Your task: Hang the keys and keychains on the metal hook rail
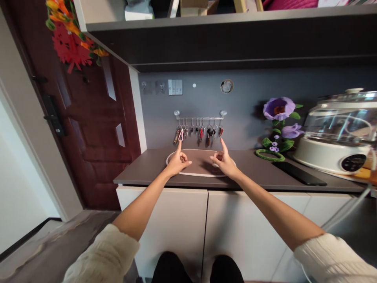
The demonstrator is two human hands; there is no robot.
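My left hand (177, 162) points upward with its index finger, the other fingers loosely curled and nothing held. Its fingertip is at the lower end of a pink loop keychain (180, 135); whether they touch I cannot tell. My right hand (224, 162) makes the same shape, also holding nothing, with its index tip just below a small reddish-brown key tag (221, 131). Between them, several bunches of keys (201, 133) hang from a metal hook rail (200, 118) on the wall. Under both hands lies an oval tray (196, 175) with a pale rim.
A dark countertop (141, 169) tops white cabinets (173, 212). To the right are purple artificial flowers (279, 109), a black phone (300, 173) and a white appliance with a clear upper part (332, 151). An overhead shelf (224, 43) juts out; a dark red door (97, 165) stands left.
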